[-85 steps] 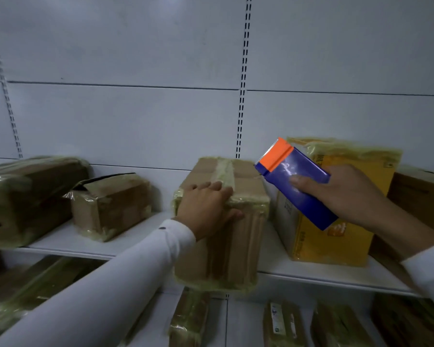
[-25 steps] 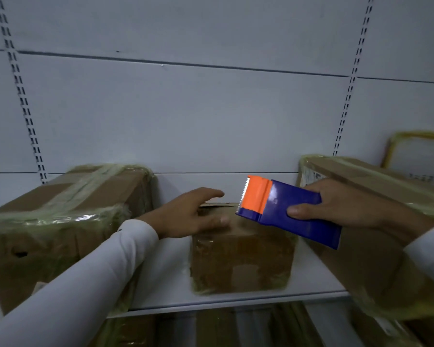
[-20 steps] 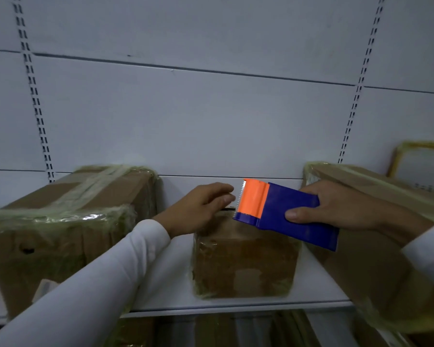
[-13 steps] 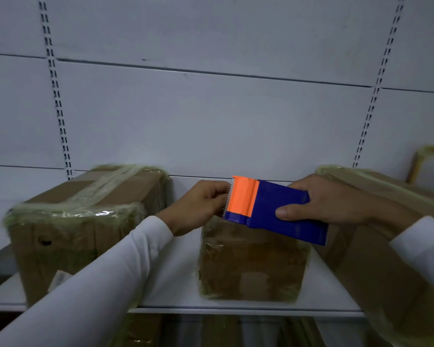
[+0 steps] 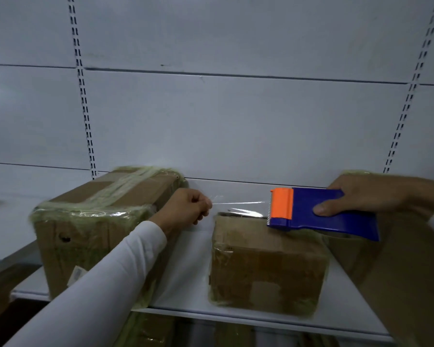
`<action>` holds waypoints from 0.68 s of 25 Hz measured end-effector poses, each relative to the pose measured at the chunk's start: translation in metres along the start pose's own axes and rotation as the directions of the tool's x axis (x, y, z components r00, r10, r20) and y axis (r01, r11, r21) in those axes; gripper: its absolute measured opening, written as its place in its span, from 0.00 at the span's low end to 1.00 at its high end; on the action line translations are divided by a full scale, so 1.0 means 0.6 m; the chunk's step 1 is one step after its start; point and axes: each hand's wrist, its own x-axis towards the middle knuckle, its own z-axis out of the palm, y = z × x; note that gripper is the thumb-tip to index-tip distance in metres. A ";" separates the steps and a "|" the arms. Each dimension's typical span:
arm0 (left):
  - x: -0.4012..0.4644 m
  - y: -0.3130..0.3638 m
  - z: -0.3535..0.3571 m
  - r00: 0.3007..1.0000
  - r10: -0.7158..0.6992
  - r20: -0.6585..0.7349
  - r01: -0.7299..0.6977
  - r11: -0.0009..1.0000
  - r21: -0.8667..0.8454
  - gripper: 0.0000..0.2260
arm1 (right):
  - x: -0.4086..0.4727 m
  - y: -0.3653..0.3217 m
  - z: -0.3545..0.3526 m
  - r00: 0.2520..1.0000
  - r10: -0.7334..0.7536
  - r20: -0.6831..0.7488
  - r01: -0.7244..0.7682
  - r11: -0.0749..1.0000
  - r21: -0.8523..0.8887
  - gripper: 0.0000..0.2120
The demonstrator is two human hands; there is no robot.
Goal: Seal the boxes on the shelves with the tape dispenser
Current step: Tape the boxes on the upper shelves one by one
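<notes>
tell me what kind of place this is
Probably a stockroom or shop storage area: a white metal shelf on slotted wall uprights, taped cardboard boxes on it, and a right hand holding a tape dispenser.

A storeroom or shop backroom is suggested: white slotted-upright shelving (image 5: 186, 279) is stacked with tape-wrapped cardboard boxes (image 5: 266, 266).

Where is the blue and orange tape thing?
The tape dispenser is right of centre in the head view, held by the right hand just above the small box.
</notes>
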 end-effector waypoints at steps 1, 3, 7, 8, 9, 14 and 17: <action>0.003 -0.001 0.002 0.999 -0.029 -0.024 0.030 0.999 0.036 0.12 | 0.010 0.001 -0.003 1.000 0.006 0.017 -0.006 1.000 0.008 0.20; 0.008 0.000 0.009 0.997 -0.053 -0.056 0.058 0.993 0.098 0.15 | 0.032 -0.005 -0.009 0.999 0.011 0.048 -0.012 1.000 0.012 0.23; 0.017 -0.005 0.013 0.991 -0.086 -0.099 0.108 0.963 0.246 0.17 | 0.067 -0.013 -0.010 0.992 0.075 0.105 -0.075 0.997 -0.005 0.20; 0.016 -0.011 0.016 0.990 -0.101 -0.094 0.123 0.957 0.264 0.17 | 0.075 -0.012 -0.005 0.988 0.100 0.120 -0.100 0.995 -0.007 0.20; 0.014 -0.018 0.022 0.990 -0.118 -0.082 0.136 0.950 0.281 0.17 | 0.082 -0.011 -0.001 0.984 0.123 0.131 -0.123 0.992 -0.010 0.22; -0.004 -0.052 0.052 0.985 -0.173 -0.014 0.171 0.950 0.260 0.14 | 0.095 -0.019 0.014 0.977 0.176 0.121 -0.169 0.984 -0.061 0.24; -0.006 -0.060 0.046 0.984 -0.176 -0.014 0.176 0.968 0.180 0.14 | 0.096 -0.023 0.019 0.976 0.186 0.114 -0.178 0.981 -0.084 0.25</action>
